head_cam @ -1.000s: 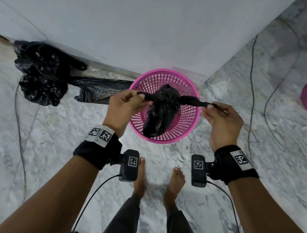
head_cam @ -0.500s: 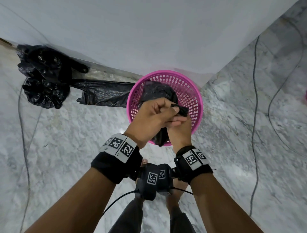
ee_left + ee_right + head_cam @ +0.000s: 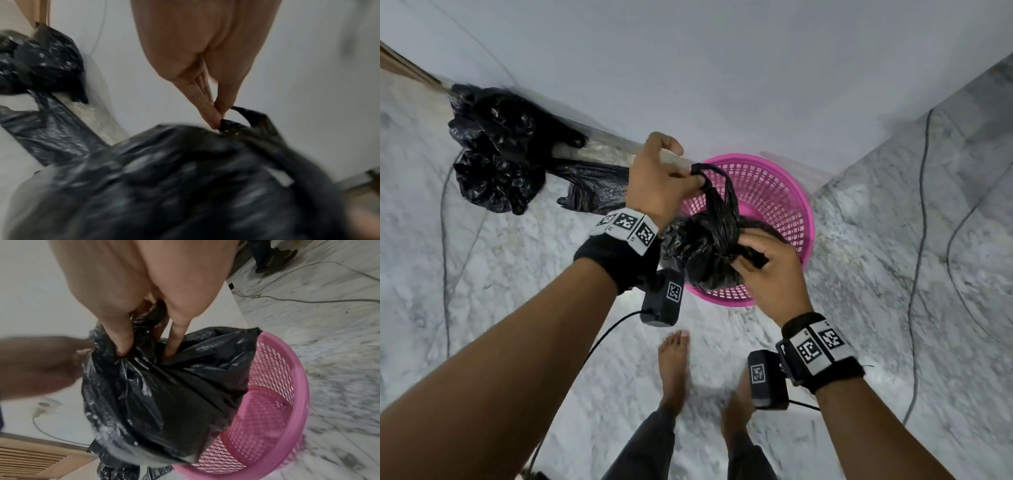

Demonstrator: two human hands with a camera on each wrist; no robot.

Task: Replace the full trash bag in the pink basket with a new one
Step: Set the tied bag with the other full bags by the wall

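A full black trash bag [image 3: 702, 253] hangs above the near rim of the pink mesh basket [image 3: 780, 202], which stands on the marble floor by the white wall. My left hand [image 3: 688, 180] pinches one bag handle loop [image 3: 236, 123] between thumb and finger, pulled up and away. My right hand [image 3: 751, 255] grips the gathered neck of the bag [image 3: 156, 378], with the other handle end sticking out past its fingers. In the right wrist view the basket [image 3: 283, 402] looks empty inside.
A tied black bag [image 3: 496, 154] and a flat black bag [image 3: 595, 186] lie on the floor against the wall, left of the basket. Cables [image 3: 914, 274] run over the floor on the right. My bare feet [image 3: 674, 366] stand just before the basket.
One second ago the hands pulled the handles apart sideways. They then met over the bag. Now the left hand has drawn a loop up and away while the right holds the neck low.
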